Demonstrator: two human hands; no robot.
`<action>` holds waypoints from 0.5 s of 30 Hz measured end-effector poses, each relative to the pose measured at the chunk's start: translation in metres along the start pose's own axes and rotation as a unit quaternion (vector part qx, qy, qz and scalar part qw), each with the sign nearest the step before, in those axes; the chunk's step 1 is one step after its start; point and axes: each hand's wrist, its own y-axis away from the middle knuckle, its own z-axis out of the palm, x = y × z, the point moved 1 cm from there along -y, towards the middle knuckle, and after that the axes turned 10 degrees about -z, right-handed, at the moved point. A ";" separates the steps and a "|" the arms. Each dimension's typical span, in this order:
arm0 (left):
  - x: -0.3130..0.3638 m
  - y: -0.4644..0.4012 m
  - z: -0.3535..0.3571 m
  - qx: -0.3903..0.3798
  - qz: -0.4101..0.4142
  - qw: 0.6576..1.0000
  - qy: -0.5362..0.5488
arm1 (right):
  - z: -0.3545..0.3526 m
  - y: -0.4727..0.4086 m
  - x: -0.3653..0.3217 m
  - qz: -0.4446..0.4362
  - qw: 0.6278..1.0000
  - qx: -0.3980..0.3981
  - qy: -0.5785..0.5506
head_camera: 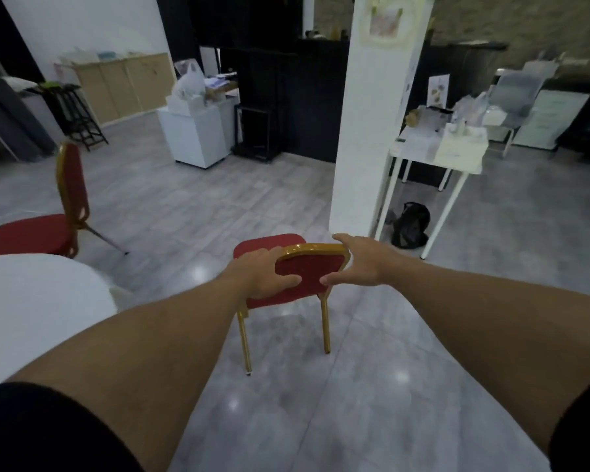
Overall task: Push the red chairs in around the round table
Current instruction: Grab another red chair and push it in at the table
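A red chair (309, 272) with a gold frame stands on the floor in front of me, its backrest towards me. My left hand (264, 274) grips the left side of the backrest. My right hand (358, 264) holds its right top corner, fingers wrapped over the frame. The chair faces away from the round table (38, 301), whose white cloth fills the lower left. A second red chair (48, 219) sits at the table's far edge on the left, its seat partly behind the cloth.
A white pillar (372, 124) rises just beyond the chair. A white side table (433, 155) loaded with items stands to its right, with a black bag (410, 224) underneath. A white cabinet (195, 134) and dark shelving are further back. Grey tiled floor lies around me.
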 end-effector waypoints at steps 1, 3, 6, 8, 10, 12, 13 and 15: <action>0.000 -0.012 0.002 -0.009 -0.007 1.000 -0.003 | -0.001 -0.014 0.008 -0.007 1.000 -0.008 -0.001; 0.002 -0.040 0.006 -0.014 -0.033 0.999 -0.010 | -0.002 -0.048 0.027 -0.033 0.999 -0.031 0.003; 0.005 -0.069 0.009 -0.014 -0.073 0.997 -0.003 | -0.003 -0.084 0.045 -0.048 0.998 -0.050 0.002; 0.005 -0.089 0.015 -0.023 -0.091 0.996 0.006 | 0.002 -0.110 0.057 -0.056 0.996 -0.073 -0.005; 0.006 -0.105 0.022 -0.029 -0.104 0.994 0.001 | 0.010 -0.131 0.068 -0.063 0.994 -0.090 -0.005; 0.004 -0.122 0.028 -0.036 -0.113 0.993 -0.005 | 0.018 -0.154 0.077 -0.069 0.992 -0.103 -0.012; 0.002 -0.133 0.031 -0.043 -0.115 0.992 -0.006 | 0.021 -0.167 0.082 -0.070 0.991 -0.112 -0.015; -0.004 -0.151 0.042 -0.062 -0.122 0.991 -0.004 | 0.028 -0.188 0.089 -0.072 0.990 -0.121 -0.015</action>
